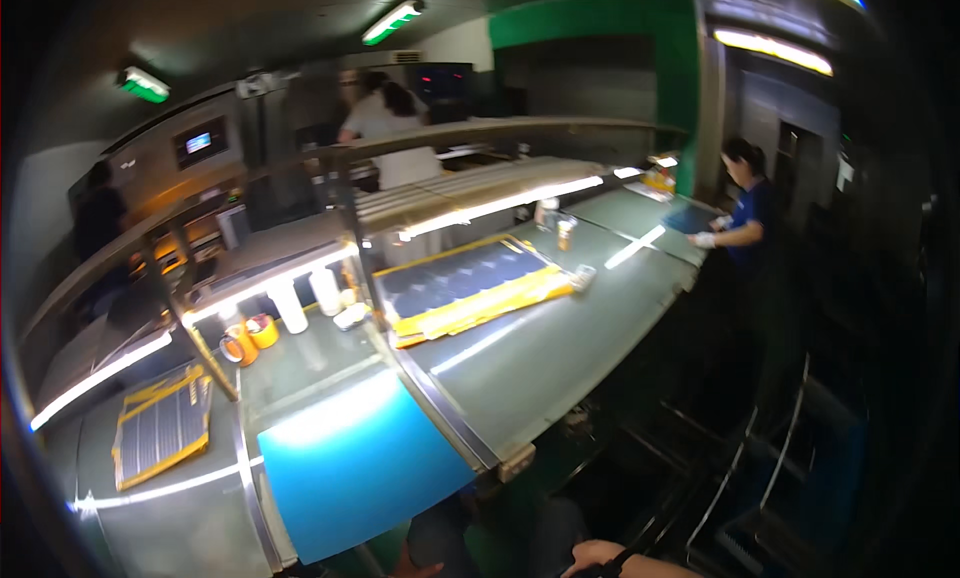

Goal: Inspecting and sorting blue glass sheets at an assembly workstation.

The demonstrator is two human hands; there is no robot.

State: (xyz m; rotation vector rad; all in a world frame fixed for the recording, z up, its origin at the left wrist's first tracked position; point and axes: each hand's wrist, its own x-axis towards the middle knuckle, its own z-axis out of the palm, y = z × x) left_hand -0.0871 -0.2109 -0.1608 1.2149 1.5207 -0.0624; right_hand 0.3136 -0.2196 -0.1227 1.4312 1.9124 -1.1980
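Note:
A smooth blue sheet [365,468] lies on the worktop in front of me, with strong glare along its far edge. My left hand [412,566] shows only as a small part at the lower edge, below the sheet's near edge and apart from it. Its fingers are mostly out of view. My right hand [595,555] rests low by my dark-clothed legs, off the table. The fingers look curled in, and something dark lies against the hand near the wrist. What the fingers hold, if anything, is hidden.
Dark panels with yellow edging [470,283] lie on the worktop [560,348], and another panel [165,433] lies left. Orange tape rolls [240,345] and white bottles [288,306] stand beneath lit shelves. A co-worker in blue [745,218] handles a dark sheet far right. Metal-framed chairs [740,468] stand right.

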